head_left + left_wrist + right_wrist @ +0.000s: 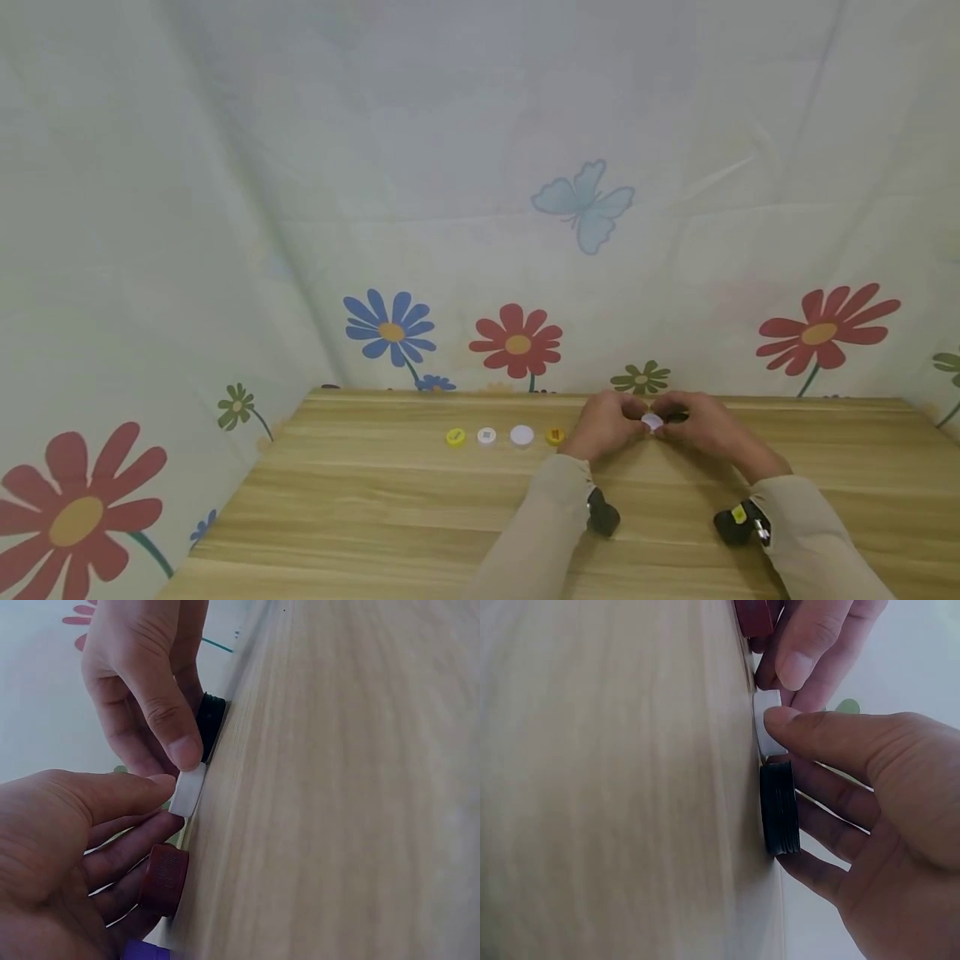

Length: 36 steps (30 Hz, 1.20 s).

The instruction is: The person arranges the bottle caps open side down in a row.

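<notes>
Near the table's back edge, a round white cap [652,422] sits between my two hands. My left hand [606,425] pinches its left side between thumb and forefinger. From the other side, my right hand [701,425] grips it, its thumb on the rim in the right wrist view. A black ridged cap [780,808] stands right beside the white one, by the right hand's curled fingers. On the other side, a dark red cap [164,879] is close to the left hand's lower fingers. Part of a purple cap [145,951] shows at the left wrist view's bottom edge.
Left of my hands, a row on the wooden table [360,500] holds a yellow cap [455,437], a white cap with a square mark [487,436], a plain white cap [522,435] and an orange-yellow cap [555,436]. A flower-printed curtain [450,208] hangs behind.
</notes>
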Motion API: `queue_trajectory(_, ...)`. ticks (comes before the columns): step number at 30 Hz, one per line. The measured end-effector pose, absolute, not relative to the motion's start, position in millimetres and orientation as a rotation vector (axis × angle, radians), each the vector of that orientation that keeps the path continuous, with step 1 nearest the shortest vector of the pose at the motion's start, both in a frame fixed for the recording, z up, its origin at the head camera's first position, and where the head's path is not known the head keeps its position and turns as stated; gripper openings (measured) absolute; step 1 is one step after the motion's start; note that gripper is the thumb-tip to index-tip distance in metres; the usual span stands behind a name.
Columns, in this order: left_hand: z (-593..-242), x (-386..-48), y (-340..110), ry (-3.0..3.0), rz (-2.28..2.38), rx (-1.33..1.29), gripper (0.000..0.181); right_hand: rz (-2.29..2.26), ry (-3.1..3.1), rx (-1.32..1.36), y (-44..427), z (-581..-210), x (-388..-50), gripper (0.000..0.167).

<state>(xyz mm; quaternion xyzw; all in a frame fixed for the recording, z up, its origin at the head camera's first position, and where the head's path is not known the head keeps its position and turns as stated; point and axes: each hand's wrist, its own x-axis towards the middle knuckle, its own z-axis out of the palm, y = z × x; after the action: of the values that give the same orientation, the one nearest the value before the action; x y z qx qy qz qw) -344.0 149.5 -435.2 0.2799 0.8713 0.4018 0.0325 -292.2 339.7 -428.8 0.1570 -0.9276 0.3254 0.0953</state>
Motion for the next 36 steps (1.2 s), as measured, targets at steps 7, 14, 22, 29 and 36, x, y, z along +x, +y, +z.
queue_trajectory(7, -435, -345, 149, 2.68, 1.243, 0.867, 0.019, 0.98, -2.753, 0.449, 338, -428, -293, 0.023)
queue_trajectory(14, -433, -344, 145, 2.672, 1.29, 0.842, 0.021, 0.99, -2.747, 0.434, 335, -422, -291, 0.025)
queue_trajectory(22, -427, -342, 140, 2.567, 1.445, 0.805, 0.021, 1.039, -2.722, 0.424, 335, -413, -287, 0.025)
queue_trajectory(29, -424, -339, 135, 2.418, 1.626, 0.781, 0.018, 1.062, -2.7, 0.41, 336, -406, -281, 0.026)
queue_trajectory(36, -423, -336, 132, 2.346, 1.724, 0.753, 0.017, 1.119, -2.7, 0.394, 333, -402, -278, 0.025)
